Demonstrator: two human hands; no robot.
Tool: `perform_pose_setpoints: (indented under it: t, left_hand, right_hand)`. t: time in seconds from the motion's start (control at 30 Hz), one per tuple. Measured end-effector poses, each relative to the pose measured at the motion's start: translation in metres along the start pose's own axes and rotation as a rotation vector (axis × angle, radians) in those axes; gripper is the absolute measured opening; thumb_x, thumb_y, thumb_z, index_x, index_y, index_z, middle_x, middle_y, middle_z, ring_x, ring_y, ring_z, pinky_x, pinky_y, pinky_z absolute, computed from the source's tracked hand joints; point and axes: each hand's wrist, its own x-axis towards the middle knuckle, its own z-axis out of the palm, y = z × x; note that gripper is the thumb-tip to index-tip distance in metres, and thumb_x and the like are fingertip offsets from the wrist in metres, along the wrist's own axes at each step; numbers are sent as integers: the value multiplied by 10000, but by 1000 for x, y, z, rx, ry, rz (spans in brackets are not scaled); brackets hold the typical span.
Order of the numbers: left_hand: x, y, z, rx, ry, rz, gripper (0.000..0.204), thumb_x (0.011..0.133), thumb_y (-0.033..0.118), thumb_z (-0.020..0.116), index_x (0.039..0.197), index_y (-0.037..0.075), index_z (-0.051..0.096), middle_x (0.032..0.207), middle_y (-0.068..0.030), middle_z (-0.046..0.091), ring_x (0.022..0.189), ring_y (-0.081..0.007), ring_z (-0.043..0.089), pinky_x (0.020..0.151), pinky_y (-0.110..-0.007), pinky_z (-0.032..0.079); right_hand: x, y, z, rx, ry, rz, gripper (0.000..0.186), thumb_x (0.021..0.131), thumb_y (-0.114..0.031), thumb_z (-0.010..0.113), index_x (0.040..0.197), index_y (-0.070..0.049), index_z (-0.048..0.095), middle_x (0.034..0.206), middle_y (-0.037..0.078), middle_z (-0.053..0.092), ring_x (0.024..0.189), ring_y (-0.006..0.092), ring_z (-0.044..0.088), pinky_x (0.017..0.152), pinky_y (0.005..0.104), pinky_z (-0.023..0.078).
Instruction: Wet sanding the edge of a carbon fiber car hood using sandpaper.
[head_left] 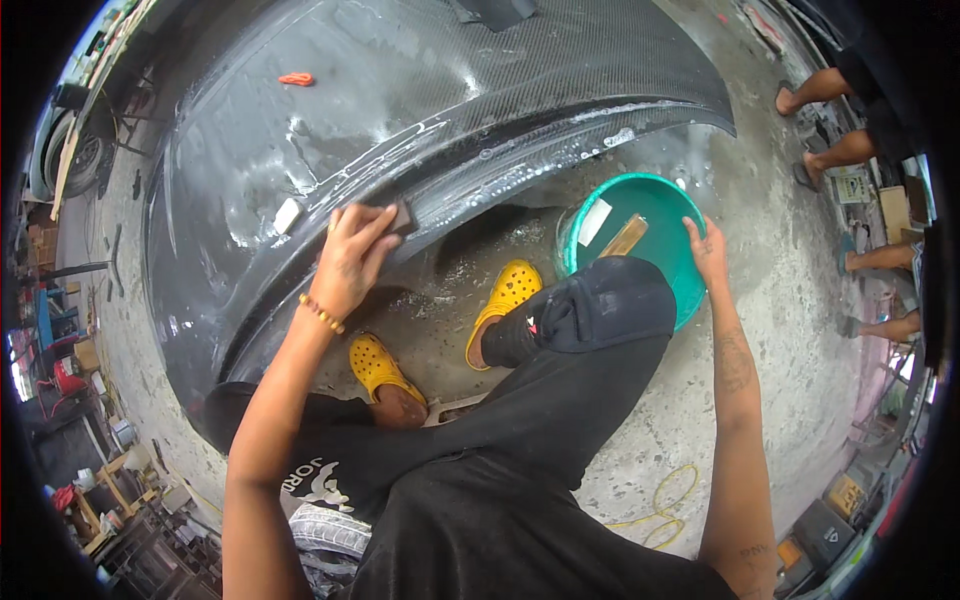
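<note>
The left hand [352,255] presses a sanding block [398,216] on the wet carbon-fibre panel [420,100]; the right hand [708,248] grips the green bucket [655,205] rim. Wet footing beside that bucket could cause slipping.

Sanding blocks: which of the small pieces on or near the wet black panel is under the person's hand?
The dark block at the panel's lower edge, pressed under the left hand. The pale block lies untouched to its left; the orange piece lies far up the panel.

A small dark sanding block [398,215] lies flat against the curved edge of a big, glossy black carbon-weave body panel [400,110] (wet, streaked with suds), which arches over the concrete. Just beside it stands a teal bucket [668,235], upright, with water and a wooden piece inside.
</note>
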Motion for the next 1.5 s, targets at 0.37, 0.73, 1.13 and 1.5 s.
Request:
perform_pose_setpoints:
  t: [0.37, 0.73, 1.13, 1.5]
  left_hand:
    - [-23, -11, -30, -111, -219, -18, 530, 844, 118, 846, 1357, 148, 716, 1435, -148, 618, 1203, -365, 616, 1023, -452, 526]
    - [81, 34, 51, -30, -166, 293, 510, 907, 142, 782, 1396, 80, 652, 1159, -186, 608, 993, -359, 592, 873, -447, 524]
    - [25, 25, 34, 121, -68, 55, 557, 925, 23, 718, 1466, 32, 585, 1176, -226, 629, 1065, -389, 629, 928, -446, 545]
    - [97, 62, 101, 19, -37, 67, 333, 989, 163, 658, 1291, 33, 605, 996, -228, 594, 939, -421, 601, 828, -517, 518]
  right_hand:
    - [-5, 10, 5, 5, -8, -26, 484, 1012, -450, 681, 1215, -12, 718, 923, 209, 751, 834, 322, 719, 814, 420, 547]
    - [-11, -26, -25, 6, -23, 94, 424, 1022, -376, 685, 1228, -7, 715, 951, 185, 761, 842, 259, 710, 818, 388, 544]
    - [-8, -3, -16, 26, -3, 17, 428, 1022, -384, 684, 1238, -16, 715, 912, 208, 730, 828, 270, 700, 811, 396, 534]
    - [-7, 14, -10, 116, -62, 1, 419, 1038, -371, 667, 1205, 11, 711, 953, 164, 759, 836, 224, 677, 830, 382, 533]
